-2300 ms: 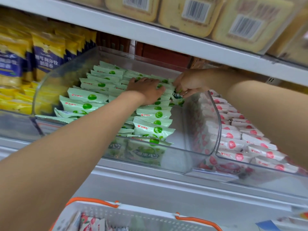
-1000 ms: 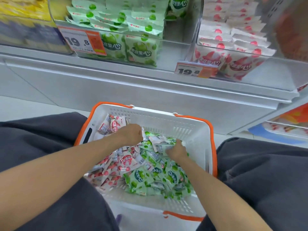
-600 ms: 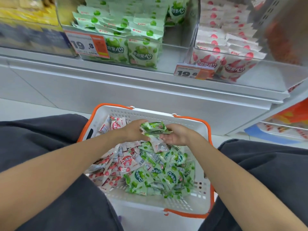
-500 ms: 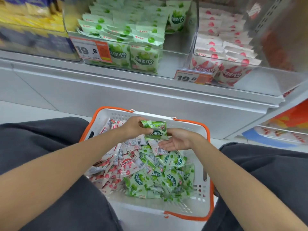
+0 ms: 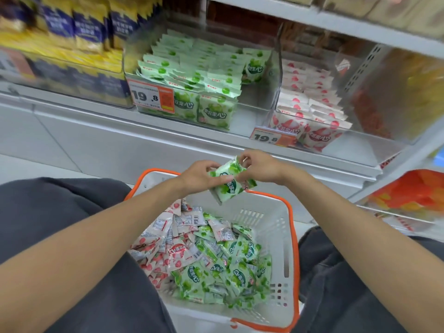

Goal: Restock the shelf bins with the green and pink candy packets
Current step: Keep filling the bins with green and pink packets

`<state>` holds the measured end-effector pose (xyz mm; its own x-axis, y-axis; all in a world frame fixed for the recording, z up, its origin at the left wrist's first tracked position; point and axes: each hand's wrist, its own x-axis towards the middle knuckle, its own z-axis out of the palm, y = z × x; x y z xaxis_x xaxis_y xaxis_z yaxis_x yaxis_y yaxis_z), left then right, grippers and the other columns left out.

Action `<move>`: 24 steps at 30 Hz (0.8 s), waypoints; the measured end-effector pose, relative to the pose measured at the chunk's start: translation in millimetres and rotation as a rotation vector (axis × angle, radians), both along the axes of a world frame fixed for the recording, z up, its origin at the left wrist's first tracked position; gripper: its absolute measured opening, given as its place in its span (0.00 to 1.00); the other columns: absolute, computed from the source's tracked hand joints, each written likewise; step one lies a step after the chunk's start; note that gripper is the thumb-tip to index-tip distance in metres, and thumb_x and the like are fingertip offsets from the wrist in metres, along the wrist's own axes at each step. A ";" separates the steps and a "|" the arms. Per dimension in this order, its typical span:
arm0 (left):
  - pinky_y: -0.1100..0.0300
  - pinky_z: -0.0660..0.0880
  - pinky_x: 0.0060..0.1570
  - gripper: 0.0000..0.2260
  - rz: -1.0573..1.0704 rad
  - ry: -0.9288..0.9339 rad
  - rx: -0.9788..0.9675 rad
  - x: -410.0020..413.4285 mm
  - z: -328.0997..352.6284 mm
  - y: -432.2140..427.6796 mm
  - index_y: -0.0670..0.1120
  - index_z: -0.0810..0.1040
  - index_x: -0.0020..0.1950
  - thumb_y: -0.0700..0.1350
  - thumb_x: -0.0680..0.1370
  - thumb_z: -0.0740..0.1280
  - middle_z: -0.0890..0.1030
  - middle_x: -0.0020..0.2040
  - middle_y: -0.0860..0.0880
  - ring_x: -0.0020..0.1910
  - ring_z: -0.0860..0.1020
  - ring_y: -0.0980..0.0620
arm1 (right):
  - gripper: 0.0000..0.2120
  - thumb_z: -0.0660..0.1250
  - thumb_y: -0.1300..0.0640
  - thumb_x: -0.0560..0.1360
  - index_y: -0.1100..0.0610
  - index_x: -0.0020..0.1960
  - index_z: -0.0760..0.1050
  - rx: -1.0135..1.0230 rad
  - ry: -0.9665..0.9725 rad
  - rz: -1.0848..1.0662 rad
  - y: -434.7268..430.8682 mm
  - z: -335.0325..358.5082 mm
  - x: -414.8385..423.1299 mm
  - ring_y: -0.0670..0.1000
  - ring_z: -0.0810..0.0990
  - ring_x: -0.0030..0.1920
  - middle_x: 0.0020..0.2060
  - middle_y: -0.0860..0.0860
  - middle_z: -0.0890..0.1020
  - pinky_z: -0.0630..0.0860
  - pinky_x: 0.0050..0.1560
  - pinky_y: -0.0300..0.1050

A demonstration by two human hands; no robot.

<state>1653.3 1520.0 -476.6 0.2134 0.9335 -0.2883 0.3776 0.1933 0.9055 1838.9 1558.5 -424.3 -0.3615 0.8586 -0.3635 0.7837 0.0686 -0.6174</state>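
Glossy plastic packets (image 5: 228,181), clear smooth plastic bins (image 5: 276,68), matt perforated plastic basket (image 5: 276,227).

Clear bins (image 5: 255,105) on white shelf (image 5: 168,137)

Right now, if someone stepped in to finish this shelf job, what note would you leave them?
Left hand and right hand both grip the held green packets above the basket.
Green bin has rows at its left, a bare gap at its right; pink bin is partly filled.
Left to do: shelve these, then the basket's loose pink packets and loose green packets.
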 end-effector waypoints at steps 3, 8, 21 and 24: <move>0.52 0.81 0.52 0.26 0.143 -0.285 -0.197 -5.3 4.8 4.2 0.46 0.74 0.64 0.42 0.69 0.79 0.84 0.53 0.47 0.51 0.83 0.50 | 0.17 0.71 0.69 0.72 0.57 0.51 0.66 -0.155 0.400 -0.305 -8.6 7.1 6.2 0.50 0.77 0.35 0.41 0.56 0.77 0.73 0.33 0.41; 0.55 0.81 0.51 0.19 0.081 -0.077 0.023 -3.9 18.0 8.3 0.42 0.79 0.58 0.38 0.70 0.78 0.84 0.49 0.49 0.50 0.83 0.50 | 0.38 0.74 0.66 0.70 0.52 0.73 0.58 -0.113 0.368 -0.338 -25.1 -9.8 18.4 0.54 0.79 0.53 0.60 0.60 0.74 0.79 0.52 0.47; 0.62 0.80 0.48 0.26 -0.047 -0.076 0.177 -2.6 45.1 11.6 0.41 0.77 0.62 0.37 0.66 0.80 0.83 0.54 0.45 0.51 0.82 0.49 | 0.13 0.79 0.60 0.66 0.57 0.45 0.76 0.225 0.167 -0.088 -8.3 46.1 14.7 0.48 0.79 0.38 0.39 0.51 0.81 0.73 0.38 0.43; 0.55 0.80 0.51 0.19 -0.051 0.009 0.250 1.5 46.3 15.9 0.38 0.81 0.55 0.38 0.66 0.80 0.85 0.48 0.44 0.47 0.83 0.46 | 0.17 0.79 0.55 0.66 0.54 0.49 0.76 0.251 -0.038 0.064 -3.7 68.6 16.8 0.46 0.79 0.40 0.42 0.48 0.81 0.75 0.40 0.41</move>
